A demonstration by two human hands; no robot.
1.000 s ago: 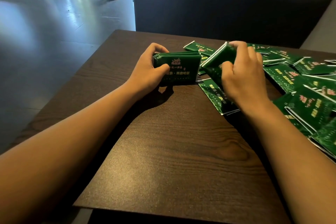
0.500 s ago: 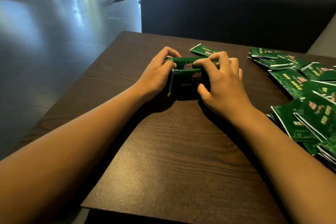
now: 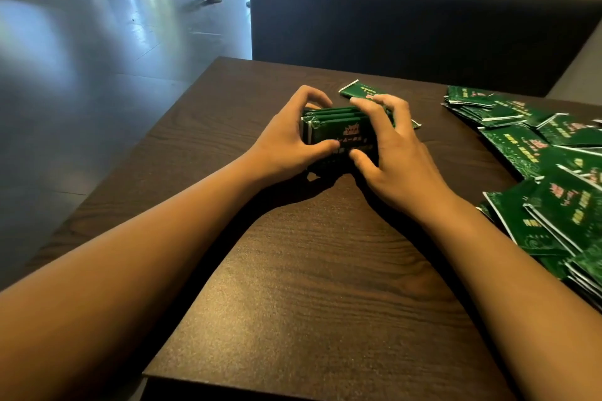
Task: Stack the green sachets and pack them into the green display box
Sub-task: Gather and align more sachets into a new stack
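Hands point(image 3: 345, 146) grip sachet stack point(image 3: 338, 130) upright on edge, long axis left-right.

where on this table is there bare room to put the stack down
Bare wood lies between the forearms, from the stack to the table's near edge, and along the left edge beside the left hand. The right side is crowded with loose sachets; one more sachet lies behind the right hand.

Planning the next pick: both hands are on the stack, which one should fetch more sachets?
Right, probably. The right hand sits nearest the loose sachets spread along the table's right side, and a single sachet lies just beyond its fingers. The left hand can keep its grip on the stack.
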